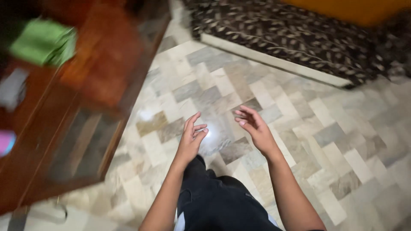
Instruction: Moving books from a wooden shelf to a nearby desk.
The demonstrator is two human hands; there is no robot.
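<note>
At the far left, a wooden bench (pixel 102 64) carries a folded green cloth (pixel 43 42), a grey object (pixel 12 89) that is too blurred to identify, and a small pink thing (pixel 6 142) at the picture's edge. The cloth lies near the bench's far corner, and the grey object sits below it in the frame, apart from it. Under the bench top, a lower shelf with a dark panel (pixel 81 145) shows.

To the right of the bench, the left hand (pixel 190 139) hangs over the tiled floor (pixel 325 141), its grip released and the fingers loosely curled, grasping nothing. It is well apart from the bench and everything on it.

Just beside it, the right hand (pixel 254 126) is also released, palm turned inward, fingers spread and bent, holding nothing. The 2 hands face each other without touching. Below them, dark trousers (pixel 214 201) are visible.

At the upper right, a dark patterned mattress (pixel 282 34) lies on the floor, with an orange surface (pixel 355 9) behind it.
</note>
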